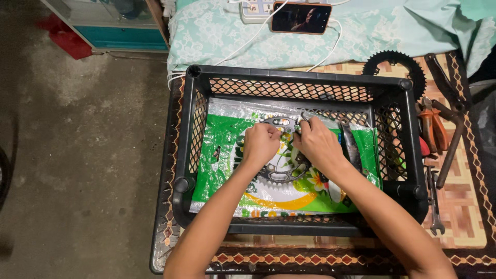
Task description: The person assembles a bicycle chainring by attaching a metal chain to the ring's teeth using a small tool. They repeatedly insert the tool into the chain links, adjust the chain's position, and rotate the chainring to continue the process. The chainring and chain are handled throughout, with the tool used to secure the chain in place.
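Observation:
A grey toothed chainring (281,173) lies on a green and white woven sack (222,155) inside a black plastic mesh crate (299,77). My left hand (260,143) is closed over the ring's upper left part. My right hand (316,144) grips a small metal tool (305,118) against the ring's top. What sits between the two hands is hidden by the fingers. A dark metal tool (350,144) lies on the sack just right of my right hand.
A second black chainring (398,61) lies behind the crate's right corner. Orange-handled pliers (433,126), a hammer (450,155) and a wrench (433,204) lie on the patterned table at right. A phone (301,17) with white cables rests on the floral cloth behind. Bare floor at left.

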